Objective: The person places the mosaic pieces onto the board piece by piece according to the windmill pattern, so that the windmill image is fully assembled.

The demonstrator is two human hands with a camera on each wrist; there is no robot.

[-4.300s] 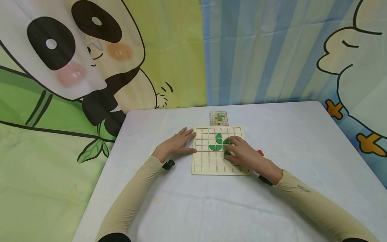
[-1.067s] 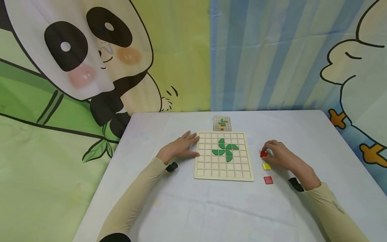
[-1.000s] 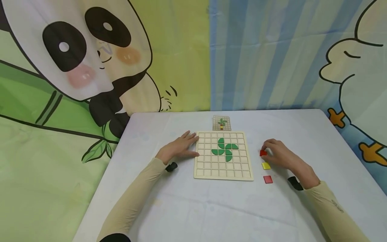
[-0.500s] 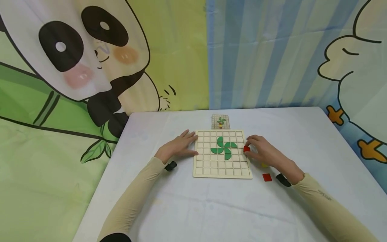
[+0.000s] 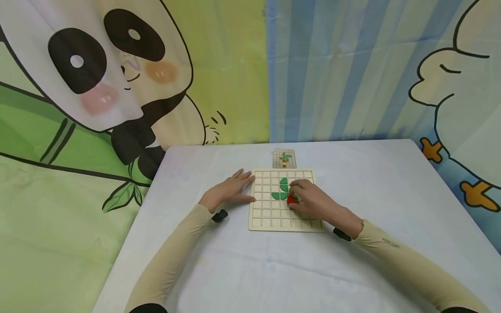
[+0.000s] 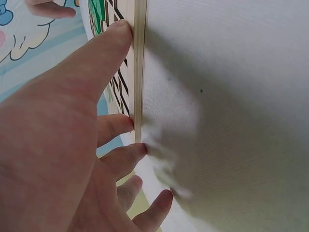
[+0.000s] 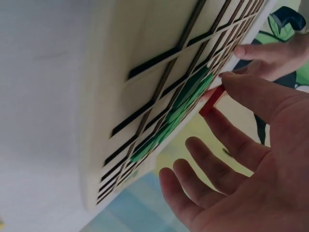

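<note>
A square grid board (image 5: 266, 217) lies on the white table, bearing green rounded pieces (image 5: 279, 196) set in a pinwheel, partly hidden by my right hand. My right hand (image 5: 318, 204) pinches a red square tile (image 5: 292, 199) between thumb and index finger over the middle of the board. In the right wrist view the red tile (image 7: 211, 100) is tilted and appears raised above the grid, the other fingers spread. My left hand (image 5: 227, 191) touches the board's left edge with thumb and fingertips, fingers fairly straight; the left wrist view shows the thumb (image 6: 118, 36) on the rim.
Behind the board lies a small pattern card (image 5: 284, 158) printed with a green pinwheel above red and yellow squares. A yellow bit (image 7: 1, 224) shows at the right wrist view's edge. Printed cloth (image 5: 231, 78) hangs beyond the table's back edge.
My right hand has taken the red tile from beside the board and carried it left over the grid. The yellow and other red tile are now hidden in the head view. My left hand stays put.
</note>
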